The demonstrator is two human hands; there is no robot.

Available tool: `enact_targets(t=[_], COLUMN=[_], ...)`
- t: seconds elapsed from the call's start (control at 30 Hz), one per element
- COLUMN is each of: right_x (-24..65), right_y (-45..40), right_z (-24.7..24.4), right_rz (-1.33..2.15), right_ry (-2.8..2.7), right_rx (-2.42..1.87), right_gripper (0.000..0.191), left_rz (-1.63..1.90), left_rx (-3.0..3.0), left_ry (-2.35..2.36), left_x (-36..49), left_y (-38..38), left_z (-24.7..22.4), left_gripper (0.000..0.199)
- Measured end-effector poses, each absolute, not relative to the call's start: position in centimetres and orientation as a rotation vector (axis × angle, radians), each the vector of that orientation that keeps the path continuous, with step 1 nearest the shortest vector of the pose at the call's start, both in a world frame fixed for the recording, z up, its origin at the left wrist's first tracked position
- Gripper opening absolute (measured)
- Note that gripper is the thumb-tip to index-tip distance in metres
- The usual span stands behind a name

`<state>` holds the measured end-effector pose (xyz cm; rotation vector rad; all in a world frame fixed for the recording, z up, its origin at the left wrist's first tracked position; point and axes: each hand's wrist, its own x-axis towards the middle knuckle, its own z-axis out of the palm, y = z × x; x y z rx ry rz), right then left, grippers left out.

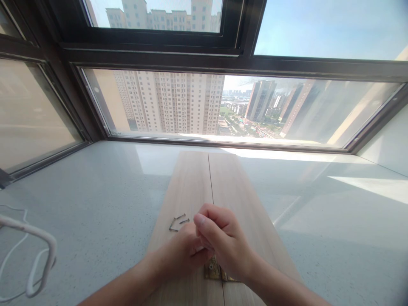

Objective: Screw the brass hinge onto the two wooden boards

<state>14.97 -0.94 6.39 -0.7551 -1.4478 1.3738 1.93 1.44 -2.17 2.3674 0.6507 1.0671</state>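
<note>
Two pale wooden boards [194, 178] lie side by side on the sill, a thin dark seam between them. A brass-coloured hinge [212, 270] sits across that seam, partly covered by my right hand. My right hand [223, 236] is closed above the boards, thumb against the curled fingers; what it holds, if anything, is hidden. Close against it on the left, my left hand [188, 250] has its fingers mostly hidden behind the right one. Several screws [184, 221] lie on the left board, just beyond my left hand.
The boards rest on a pale speckled sill [121, 204]. A white curved tube or handle [47, 242] with thin white cables stands at the lower left. Dark window frames [197, 146] edge the sill at the back, with tall buildings outside.
</note>
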Motion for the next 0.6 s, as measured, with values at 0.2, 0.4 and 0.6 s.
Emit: enact_targets(t=[0.2,0.4,0.6], right_x=[14.5,14.9,14.9], right_y=[-1.1,-1.1,-1.2], right_z=[6.1,7.1,7.1], right_rz=[1.341,1.283,1.324], right_ry=[-1.417,-1.448,-1.474], right_rx=[-0.743,-0.825,-0.838], right_gripper=[0.035,0.027,0.027], left_rz=[1.161,1.138,1.140], left_rx=[2.221,2.261,2.289], left_ry=[0.606,0.659,0.626], left_x=[1.9,1.9,1.9], left_y=[1.2,1.2,1.1], left_z=[-1.7,-1.9,-1.5], left_gripper=[0.012,0.012,0.011])
